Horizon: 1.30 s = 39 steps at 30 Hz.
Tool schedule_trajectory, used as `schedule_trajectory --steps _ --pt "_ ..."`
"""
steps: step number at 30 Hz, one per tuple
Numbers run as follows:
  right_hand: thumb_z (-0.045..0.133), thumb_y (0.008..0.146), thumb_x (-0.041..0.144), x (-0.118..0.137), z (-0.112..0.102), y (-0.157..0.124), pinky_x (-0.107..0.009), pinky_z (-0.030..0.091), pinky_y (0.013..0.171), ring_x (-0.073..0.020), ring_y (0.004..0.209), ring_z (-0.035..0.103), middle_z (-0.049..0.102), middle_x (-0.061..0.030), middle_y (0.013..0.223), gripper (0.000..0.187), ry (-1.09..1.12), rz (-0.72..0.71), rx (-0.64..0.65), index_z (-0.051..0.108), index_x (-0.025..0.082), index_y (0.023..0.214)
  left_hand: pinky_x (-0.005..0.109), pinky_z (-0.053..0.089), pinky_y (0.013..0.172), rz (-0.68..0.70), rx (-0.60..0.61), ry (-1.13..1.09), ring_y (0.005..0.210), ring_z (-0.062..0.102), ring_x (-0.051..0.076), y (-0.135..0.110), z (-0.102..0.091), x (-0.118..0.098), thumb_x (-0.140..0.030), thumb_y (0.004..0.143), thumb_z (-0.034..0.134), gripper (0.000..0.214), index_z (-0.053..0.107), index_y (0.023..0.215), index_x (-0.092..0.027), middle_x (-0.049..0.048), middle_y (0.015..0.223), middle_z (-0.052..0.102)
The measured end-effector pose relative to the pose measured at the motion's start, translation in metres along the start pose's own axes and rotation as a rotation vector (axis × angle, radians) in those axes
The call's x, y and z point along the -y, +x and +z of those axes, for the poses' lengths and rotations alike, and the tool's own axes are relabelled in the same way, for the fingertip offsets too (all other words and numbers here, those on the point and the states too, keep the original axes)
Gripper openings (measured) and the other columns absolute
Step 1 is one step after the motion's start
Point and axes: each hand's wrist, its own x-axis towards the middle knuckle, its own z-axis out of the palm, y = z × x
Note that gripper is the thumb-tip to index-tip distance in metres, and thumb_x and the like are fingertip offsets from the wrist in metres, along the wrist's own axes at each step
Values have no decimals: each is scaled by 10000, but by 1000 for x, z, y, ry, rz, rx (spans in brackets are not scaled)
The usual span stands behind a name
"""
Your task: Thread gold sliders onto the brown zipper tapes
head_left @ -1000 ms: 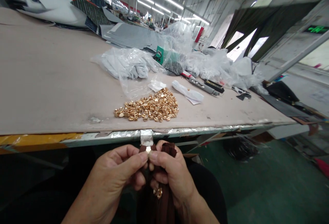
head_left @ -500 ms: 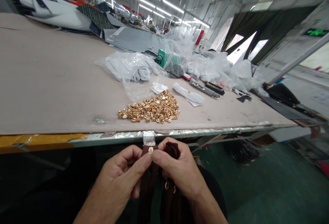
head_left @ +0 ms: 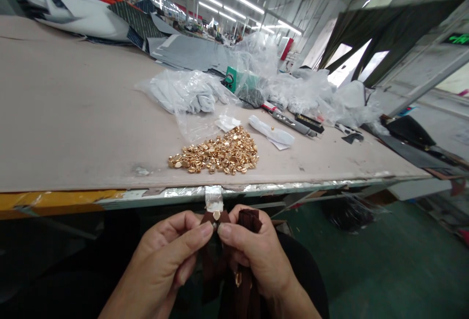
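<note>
My left hand (head_left: 166,248) pinches one end of a dark brown zipper tape (head_left: 208,218) between thumb and forefinger. Beside it, the thumb and fingers of my right hand (head_left: 262,253) grip the other side of the tape and a folded bundle of brown zipper tape (head_left: 249,219). Between my thumbs, a small gold zipper slider (head_left: 217,216) sits just below a silver-wrapped tab (head_left: 214,198) at the table's edge; the tape spreads to either side of it. Another gold slider (head_left: 238,278) hangs lower on the tape under my right hand.
A heap of gold sliders (head_left: 220,154) lies near the table's front edge. Behind it are a clear plastic bag (head_left: 190,92), a white paper strip (head_left: 271,132), a grey pen-shaped tool (head_left: 293,122) and a green box (head_left: 231,78). Crumpled plastic (head_left: 311,92) lies at the right.
The tape ends at the slider have been drawn apart to left and right, and my thumbs have parted a little and moved slightly down. The view has shifted slightly.
</note>
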Motion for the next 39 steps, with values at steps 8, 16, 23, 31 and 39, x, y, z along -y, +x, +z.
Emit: schedule_trajectory --steps 8,16,23,31,39 --pt "774 693 300 1 1 1 -153 201 359 -23 385 258 403 97 470 302 -7 4 -6 510 170 625 151 244 408 18 -4 17 402 212 40 0 1 0 -378 684 800 385 514 517 -180 -101 384 365" --pt "772 673 294 4 2 4 -159 197 365 -22 393 264 411 94 479 301 -49 1 -33 506 168 613 182 276 429 57 -43 98 426 308 66 4 2 6 -457 667 789 410 514 522 -189 -79 414 406" --pt "769 644 219 9 3 10 -145 186 357 -18 396 249 397 103 479 269 -14 20 -15 507 168 615 201 264 430 87 -88 151 428 323 78 5 6 5 -509 669 766 410 526 559 -195 -72 419 425" --pt "756 749 400 14 -5 14 -157 225 353 -33 390 291 453 78 481 327 -183 -32 43 551 163 655 186 201 388 92 -92 267 355 317 53 5 6 6 -533 697 730 398 567 585 -188 -68 393 455" --pt "800 693 323 7 -4 6 -161 242 368 -34 393 309 435 88 461 306 -118 -18 -14 551 160 621 182 295 426 106 -76 163 412 345 67 2 6 4 -493 675 766 394 548 552 -189 -74 405 429"
